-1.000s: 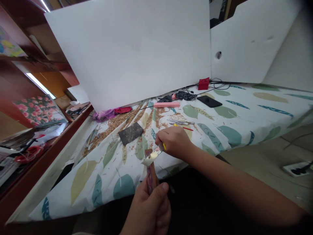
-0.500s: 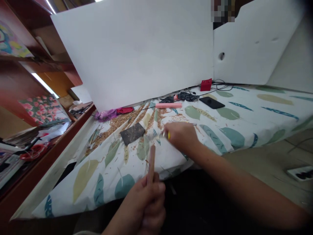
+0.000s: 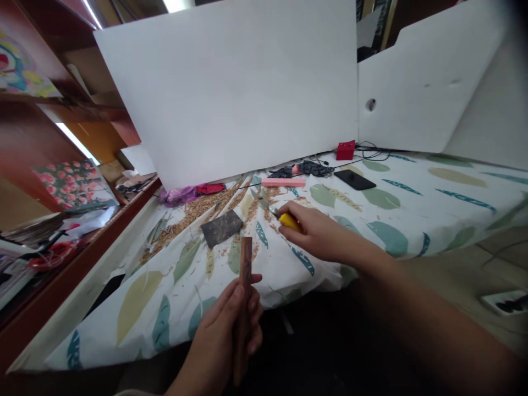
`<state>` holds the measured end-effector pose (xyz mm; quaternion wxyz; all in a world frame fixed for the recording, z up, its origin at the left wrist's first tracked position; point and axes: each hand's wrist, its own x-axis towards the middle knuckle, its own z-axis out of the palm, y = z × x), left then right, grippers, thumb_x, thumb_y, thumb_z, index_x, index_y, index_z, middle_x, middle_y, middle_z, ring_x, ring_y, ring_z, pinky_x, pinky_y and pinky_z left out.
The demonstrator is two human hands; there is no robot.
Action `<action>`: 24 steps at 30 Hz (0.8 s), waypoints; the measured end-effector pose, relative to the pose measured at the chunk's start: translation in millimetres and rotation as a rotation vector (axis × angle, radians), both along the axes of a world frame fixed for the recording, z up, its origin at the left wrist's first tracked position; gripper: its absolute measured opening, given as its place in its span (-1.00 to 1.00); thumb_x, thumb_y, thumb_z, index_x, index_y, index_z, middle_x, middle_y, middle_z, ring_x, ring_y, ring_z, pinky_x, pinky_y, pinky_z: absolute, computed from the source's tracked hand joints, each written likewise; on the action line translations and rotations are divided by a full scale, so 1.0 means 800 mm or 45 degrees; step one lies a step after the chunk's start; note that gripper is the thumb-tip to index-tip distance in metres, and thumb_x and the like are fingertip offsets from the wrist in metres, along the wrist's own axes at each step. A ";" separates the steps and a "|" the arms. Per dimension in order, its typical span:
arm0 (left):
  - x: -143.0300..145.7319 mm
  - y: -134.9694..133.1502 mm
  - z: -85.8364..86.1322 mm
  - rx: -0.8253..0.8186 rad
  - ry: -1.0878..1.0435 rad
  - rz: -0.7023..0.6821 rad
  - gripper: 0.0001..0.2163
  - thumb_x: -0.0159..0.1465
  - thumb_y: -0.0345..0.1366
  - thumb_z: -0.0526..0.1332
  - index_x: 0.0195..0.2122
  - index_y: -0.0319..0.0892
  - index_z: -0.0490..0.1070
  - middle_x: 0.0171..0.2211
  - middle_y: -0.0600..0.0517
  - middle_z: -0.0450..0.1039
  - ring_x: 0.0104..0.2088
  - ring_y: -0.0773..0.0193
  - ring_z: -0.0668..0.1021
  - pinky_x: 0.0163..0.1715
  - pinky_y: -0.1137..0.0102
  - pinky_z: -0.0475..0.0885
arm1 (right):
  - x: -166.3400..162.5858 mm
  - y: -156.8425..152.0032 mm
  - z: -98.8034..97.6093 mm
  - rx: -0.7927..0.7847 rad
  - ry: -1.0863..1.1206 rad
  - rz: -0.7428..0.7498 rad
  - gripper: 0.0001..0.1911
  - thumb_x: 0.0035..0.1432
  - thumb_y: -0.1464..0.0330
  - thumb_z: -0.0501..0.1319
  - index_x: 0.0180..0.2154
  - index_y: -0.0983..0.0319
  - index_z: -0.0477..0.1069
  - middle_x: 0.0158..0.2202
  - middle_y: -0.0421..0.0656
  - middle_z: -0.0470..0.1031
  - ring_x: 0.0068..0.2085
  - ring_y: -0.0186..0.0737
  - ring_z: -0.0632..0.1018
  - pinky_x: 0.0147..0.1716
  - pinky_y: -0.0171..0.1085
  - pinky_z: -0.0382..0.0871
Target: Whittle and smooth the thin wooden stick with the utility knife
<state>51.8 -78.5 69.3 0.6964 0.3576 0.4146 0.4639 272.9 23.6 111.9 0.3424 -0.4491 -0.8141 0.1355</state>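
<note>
My left hand (image 3: 231, 330) is closed round a flat wooden stick (image 3: 245, 261) and holds it upright near the front edge of the table. My right hand (image 3: 317, 231) is closed on a knife with a yellow handle (image 3: 287, 221); its short blade points left, over the leaf-patterned cloth (image 3: 391, 220). The knife is a hand's width to the upper right of the stick's tip and does not touch it. Wood shavings (image 3: 193, 212) lie scattered on the cloth beyond both hands.
A dark sanding block (image 3: 221, 227) lies just left of the knife. Behind are a pink bar (image 3: 284, 182), a black phone (image 3: 355, 179), a red box (image 3: 345, 149), cables and white foam boards (image 3: 231, 93). A cluttered wooden shelf (image 3: 61, 220) runs along the left.
The knife blade was against the stick's tip; my right hand has drawn it away up and to the right. My left hand has turned the stick more upright.
</note>
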 end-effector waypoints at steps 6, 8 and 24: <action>-0.004 -0.004 -0.001 0.134 0.199 0.073 -0.72 0.36 -0.04 0.12 0.00 -0.05 0.28 -0.33 0.15 0.33 -0.76 0.58 0.25 -0.87 0.61 0.15 | -0.027 -0.013 -0.007 0.149 -0.020 0.247 -0.77 0.34 0.28 0.13 -0.01 0.17 0.40 -0.13 -0.14 0.55 -0.15 -0.21 0.50 -0.18 -0.30 0.24; -0.005 -0.004 0.000 0.165 0.203 0.095 -0.74 0.37 -0.05 0.11 -0.02 -0.04 0.26 -0.34 0.16 0.37 -0.80 0.59 0.25 -0.87 0.61 0.17 | -0.031 -0.014 -0.011 0.182 -0.076 0.226 -0.81 0.30 0.29 0.17 -0.07 0.17 0.41 -0.17 -0.15 0.55 -0.18 -0.21 0.50 -0.23 -0.31 0.21; 0.025 -0.021 -0.004 0.019 0.252 0.188 -0.54 0.20 0.04 0.31 -0.02 -0.08 0.22 -0.70 0.31 0.20 -0.83 0.54 0.13 -0.86 0.66 0.09 | -0.047 -0.002 -0.046 0.515 -0.430 -0.098 -0.86 0.22 0.41 0.13 -0.38 0.21 0.42 -0.49 -0.19 0.49 -0.43 -0.25 0.42 -0.45 -0.22 -0.10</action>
